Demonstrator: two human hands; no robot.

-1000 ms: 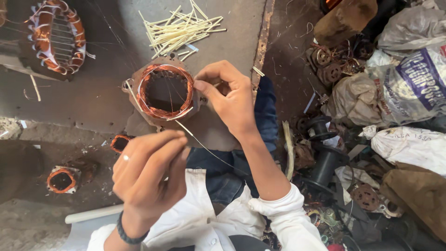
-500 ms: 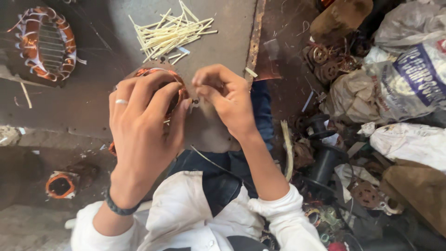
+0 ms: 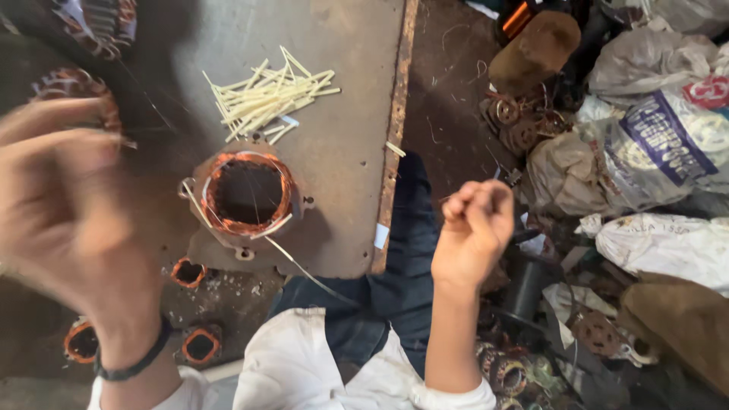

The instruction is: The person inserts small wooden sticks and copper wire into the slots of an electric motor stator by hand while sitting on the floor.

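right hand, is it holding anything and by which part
The right hand is closed with fingertips pinched, apparently on a thin wire near its end, but the wire is too fine to confirm. The blurred left hand shows nothing held.

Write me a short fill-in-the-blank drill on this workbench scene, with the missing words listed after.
1. The motor stator on the metal plate is wound with ____-coloured wire.
2. The pile of pale sticks lies ____ the stator in the picture.
3. The left hand wears a dark ____ at the wrist.
4. The right hand is closed into a loose ____, clear of the stator.

Missing words: copper; above; band; fist
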